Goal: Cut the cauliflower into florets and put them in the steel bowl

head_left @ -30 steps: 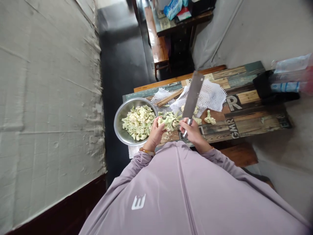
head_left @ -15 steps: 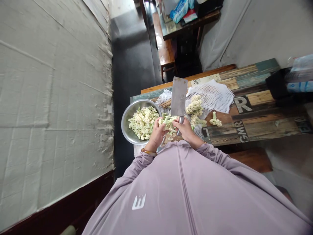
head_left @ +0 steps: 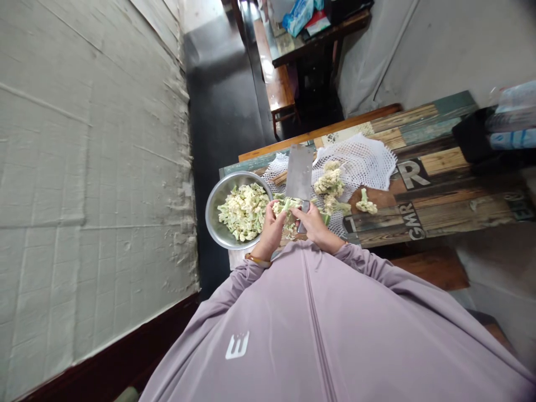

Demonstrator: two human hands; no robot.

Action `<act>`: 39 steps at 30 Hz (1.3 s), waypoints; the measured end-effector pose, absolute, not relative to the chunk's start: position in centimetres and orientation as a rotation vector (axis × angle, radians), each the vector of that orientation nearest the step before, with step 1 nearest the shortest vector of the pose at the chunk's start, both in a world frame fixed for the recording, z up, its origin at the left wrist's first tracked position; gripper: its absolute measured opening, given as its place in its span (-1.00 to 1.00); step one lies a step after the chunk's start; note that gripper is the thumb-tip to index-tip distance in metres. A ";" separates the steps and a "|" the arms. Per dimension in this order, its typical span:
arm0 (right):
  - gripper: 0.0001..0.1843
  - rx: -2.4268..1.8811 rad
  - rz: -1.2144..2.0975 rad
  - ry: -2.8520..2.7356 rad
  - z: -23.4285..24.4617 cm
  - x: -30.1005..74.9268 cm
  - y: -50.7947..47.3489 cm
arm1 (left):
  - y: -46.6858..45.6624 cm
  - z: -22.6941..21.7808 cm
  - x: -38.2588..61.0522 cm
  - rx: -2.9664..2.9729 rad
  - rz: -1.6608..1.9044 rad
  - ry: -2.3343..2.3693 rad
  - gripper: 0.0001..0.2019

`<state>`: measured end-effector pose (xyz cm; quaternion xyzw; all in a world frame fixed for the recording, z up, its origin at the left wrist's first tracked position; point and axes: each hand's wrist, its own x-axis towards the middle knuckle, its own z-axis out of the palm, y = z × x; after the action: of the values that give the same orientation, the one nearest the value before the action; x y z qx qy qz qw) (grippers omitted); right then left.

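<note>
My right hand [head_left: 313, 224] grips the handle of a broad steel cleaver [head_left: 298, 174], whose blade points away from me over the table. My left hand [head_left: 273, 228] is closed around a piece of cauliflower [head_left: 286, 207] held right beside the blade. To the left stands a metal bowl [head_left: 214, 201] filled with cut cauliflower florets [head_left: 243, 210]. More uncut cauliflower [head_left: 330, 183] lies on a white net cloth [head_left: 365, 161] just beyond the cleaver. A lone floret [head_left: 365, 204] rests on the wood to the right.
The table [head_left: 444, 209] is of painted planks with letters on it. A black bag [head_left: 473, 137] and plastic-wrapped items [head_left: 515, 120] sit at its far right. Behind stand a wooden bench [head_left: 276, 84] and another table [head_left: 318, 30]. A plastered wall [head_left: 84, 167] runs along the left.
The cleaver has swung from tilting right to nearly straight ahead and lowered beside the cauliflower in my left hand. The view shifted slightly.
</note>
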<state>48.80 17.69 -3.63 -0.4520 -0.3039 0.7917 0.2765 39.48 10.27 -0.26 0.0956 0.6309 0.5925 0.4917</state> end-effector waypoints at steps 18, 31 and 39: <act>-0.64 -1.082 2.243 -0.758 -2.6 49.9 18.3 | 10.7 0.6 39.7 0.478 1.452 1.701 -0.59; -0.55 -1.150 2.168 -0.682 -3.0 49.2 18.0 | 10.1 0.1 40.9 0.472 1.491 1.560 -0.36; -0.51 -1.218 2.096 -0.846 -4.0 49.6 18.1 | 10.0 -2.0 40.2 0.314 1.487 1.588 -0.48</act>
<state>49.63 18.14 -4.01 -0.4549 -0.3160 0.7831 0.2830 40.16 9.98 -2.03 0.1273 0.6434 0.6028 0.4544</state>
